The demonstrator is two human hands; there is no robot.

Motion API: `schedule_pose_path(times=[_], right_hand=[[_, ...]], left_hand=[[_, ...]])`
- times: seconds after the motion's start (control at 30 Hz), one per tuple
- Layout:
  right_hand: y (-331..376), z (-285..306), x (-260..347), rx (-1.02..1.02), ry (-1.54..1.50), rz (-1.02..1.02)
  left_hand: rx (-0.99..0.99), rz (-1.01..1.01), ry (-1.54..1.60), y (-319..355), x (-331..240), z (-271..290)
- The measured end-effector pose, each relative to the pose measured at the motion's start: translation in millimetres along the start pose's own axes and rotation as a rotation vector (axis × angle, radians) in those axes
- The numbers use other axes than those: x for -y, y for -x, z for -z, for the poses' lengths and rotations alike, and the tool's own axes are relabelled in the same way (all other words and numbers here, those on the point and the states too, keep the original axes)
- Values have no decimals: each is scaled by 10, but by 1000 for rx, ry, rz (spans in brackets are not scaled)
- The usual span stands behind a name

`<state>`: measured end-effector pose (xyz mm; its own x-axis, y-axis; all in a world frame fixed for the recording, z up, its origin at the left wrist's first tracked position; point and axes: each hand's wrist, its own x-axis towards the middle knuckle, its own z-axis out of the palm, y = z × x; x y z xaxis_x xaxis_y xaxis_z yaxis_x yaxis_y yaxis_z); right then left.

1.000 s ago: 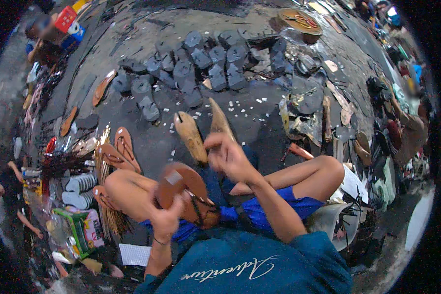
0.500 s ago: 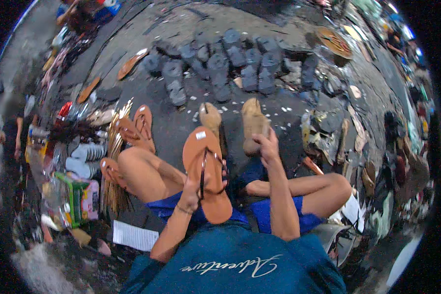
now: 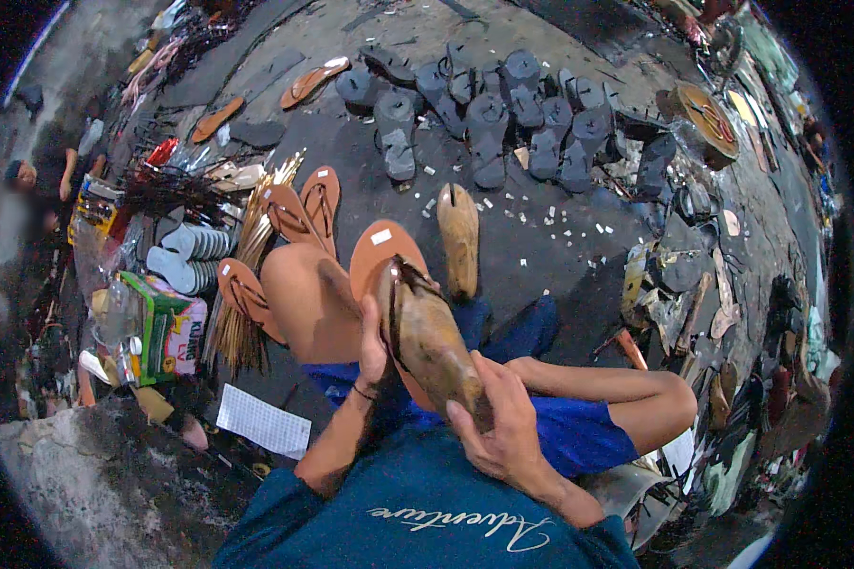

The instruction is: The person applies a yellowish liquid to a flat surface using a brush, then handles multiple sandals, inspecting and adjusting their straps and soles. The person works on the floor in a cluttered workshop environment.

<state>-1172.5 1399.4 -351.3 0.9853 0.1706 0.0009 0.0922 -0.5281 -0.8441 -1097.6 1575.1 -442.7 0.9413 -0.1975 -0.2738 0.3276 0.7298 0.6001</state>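
Observation:
My left hand grips a tan flip-flop by its left edge, its toe pointing away from me. A wooden shoe last lies along the flip-flop's top, its front under the dark straps. My right hand is closed around the heel end of that last. A second wooden last, slit at the toe, rests on the ground just beyond. By my left knee are more tan flip-flops: one pair farther off and a single one nearer.
Several black sandal soles lie in rows ahead. Left are a bundle of thin sticks, stacked grey soles, a green box and a paper sheet. Scraps clutter the right. A person is at far left.
My right hand has brought one wooden last from the ground to the flip-flop, and its front is now under the straps. The left hand still holds the flip-flop. The view has shifted somewhat.

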Motion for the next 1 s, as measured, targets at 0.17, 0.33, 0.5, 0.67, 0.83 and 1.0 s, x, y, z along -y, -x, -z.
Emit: schedule_pose_path(times=[0.17,0.33,0.5,0.67,0.83,1.0], right_hand=[[-24,-123,110,46,25,60],[-40,-161,114,67,11,64],[-152,-390,102,-26,41,96],[-272,-691,122,-184,51,157],[-426,-596,186,-294,23,221],[-644,-443,79,-471,129,278]], left_hand=[[-74,-88,381,299,65,144],[-152,-74,224,416,134,207],[-207,-24,251,500,207,150],[-295,-54,249,440,75,92],[-268,-96,75,317,-70,58],[-113,-152,-309,-104,-53,-5]])
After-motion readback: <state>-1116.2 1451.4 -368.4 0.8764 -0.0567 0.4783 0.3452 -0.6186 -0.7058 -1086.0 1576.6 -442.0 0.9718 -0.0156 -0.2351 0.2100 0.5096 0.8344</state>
